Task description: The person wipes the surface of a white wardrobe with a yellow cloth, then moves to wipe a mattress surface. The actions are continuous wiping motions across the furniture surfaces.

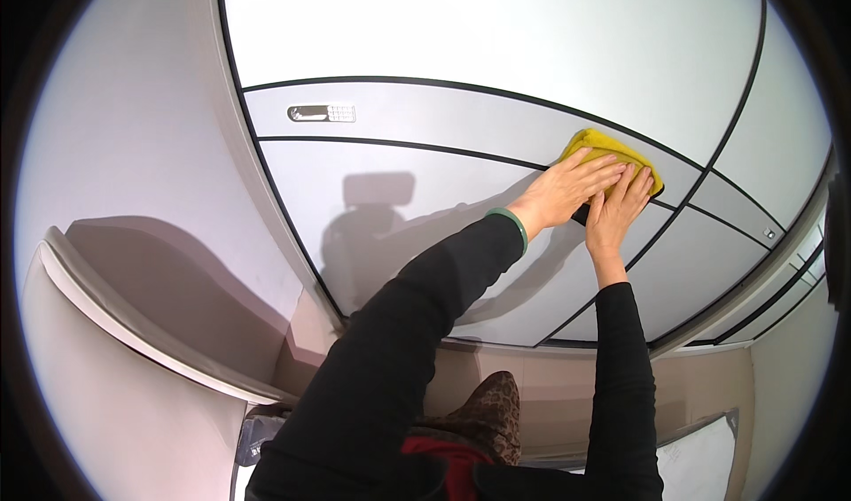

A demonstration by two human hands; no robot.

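A folded yellow cloth point(608, 143) lies flat against a white door panel point(425, 22), over a grey band point(439, 112) edged with black strips. My left hand point(565, 185), with a green bangle point(510, 220) at its wrist, presses the cloth from the left. My right hand point(618, 208) reaches up from below and holds the cloth's lower right part. The fingertips of both hands overlap closely on it. Something black shows below the cloth and at its right corner; what it is I cannot tell. A keypad lock point(322, 113) sits at the band's left end.
A light padded board point(133, 341) curves along the lower left, beside a pale wall point(146, 135). Beige floor tiles point(558, 375) run along the door's foot. A white flat piece with dark edging point(701, 458) lies lower right. A small lock point(769, 233) is at the right.
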